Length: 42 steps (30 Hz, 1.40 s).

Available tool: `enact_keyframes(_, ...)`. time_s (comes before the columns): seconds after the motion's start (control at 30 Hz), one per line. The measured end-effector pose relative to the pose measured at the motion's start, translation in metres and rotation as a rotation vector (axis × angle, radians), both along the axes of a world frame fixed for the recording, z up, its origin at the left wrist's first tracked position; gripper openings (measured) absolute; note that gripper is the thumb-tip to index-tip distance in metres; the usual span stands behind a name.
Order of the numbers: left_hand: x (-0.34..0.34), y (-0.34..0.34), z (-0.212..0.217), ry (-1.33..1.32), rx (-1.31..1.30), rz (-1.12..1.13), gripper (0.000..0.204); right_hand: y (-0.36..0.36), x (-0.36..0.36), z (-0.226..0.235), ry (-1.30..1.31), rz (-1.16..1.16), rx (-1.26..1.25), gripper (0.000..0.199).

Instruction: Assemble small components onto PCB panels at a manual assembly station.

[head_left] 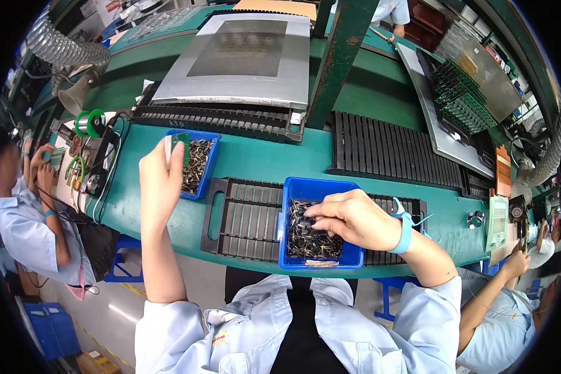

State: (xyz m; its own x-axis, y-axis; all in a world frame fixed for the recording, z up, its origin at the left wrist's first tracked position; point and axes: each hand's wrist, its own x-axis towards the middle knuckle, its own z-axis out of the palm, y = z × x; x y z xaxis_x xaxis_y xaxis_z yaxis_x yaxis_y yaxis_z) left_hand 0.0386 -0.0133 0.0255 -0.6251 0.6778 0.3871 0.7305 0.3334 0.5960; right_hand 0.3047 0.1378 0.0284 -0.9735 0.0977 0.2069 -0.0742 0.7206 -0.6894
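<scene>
Two bare hands worked above a teal bench surface [255, 163], each beside or within a blue bin of small parts. The left hand [158, 177] was raised at the near left edge of the left blue bin [212, 162], its thumb and fingers pinched on a small green circuit board [186, 138]; the board stood partly hidden by the thumb, above loose leaded components [196, 167]. The right hand [356, 219], ringed at the wrist by a light-blue strap [405, 235], reached into the right blue bin [353, 255], its fingers drawn narrowly together among dark leaded components [311, 246]; whether they gripped one could not be told. The right bin rested across a black slotted rack [249, 218], whose ends extended on both sides. A second black slotted rack [386, 146] lay farther back, to the right of a green post [340, 75]. Behind the left bin, a silver-framed panel [174, 84] lay on black racking [218, 121]. At far left, near a seated co-worker [25, 221], stood a green-flanged wire spool [93, 123].
</scene>
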Motion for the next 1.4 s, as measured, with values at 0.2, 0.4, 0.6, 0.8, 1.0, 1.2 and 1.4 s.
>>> enact_keyframes(0.2,0.075,0.013,0.004,-0.744,0.076,-0.465,0.015,-0.01,0.004,0.007,0.126,-0.112,-0.091,0.008)
enact_keyframes(0.4,0.102,0.024,-0.007,-1.12,0.114,-0.702,0.014,-0.014,0.006,0.014,0.175,-0.206,-0.241,0.009)
enact_keyframes(0.6,0.107,0.027,-0.007,-1.23,0.152,-0.738,0.012,-0.015,0.009,0.018,0.11,-0.285,-0.374,0.007)
enact_keyframes(0.8,0.111,0.028,-0.011,-1.093,0.238,-0.738,0.012,-0.015,0.006,0.018,0.059,-0.303,-0.535,0.005)
enact_keyframes(1.0,0.111,0.028,-0.012,-1.413,0.308,-0.808,0.014,-0.01,0.004,0.01,0.011,-0.185,-0.842,0.005)
enact_keyframes(1.2,0.113,0.025,-0.007,-1.597,0.373,-0.851,0.014,-0.014,-0.007,0.0,0.104,-0.085,-0.991,0.004)
enact_keyframes(1.4,0.067,0.016,0.004,-1.158,0.267,-0.621,0.012,0.004,-0.021,-0.007,0.128,0.013,-0.07,0.005)
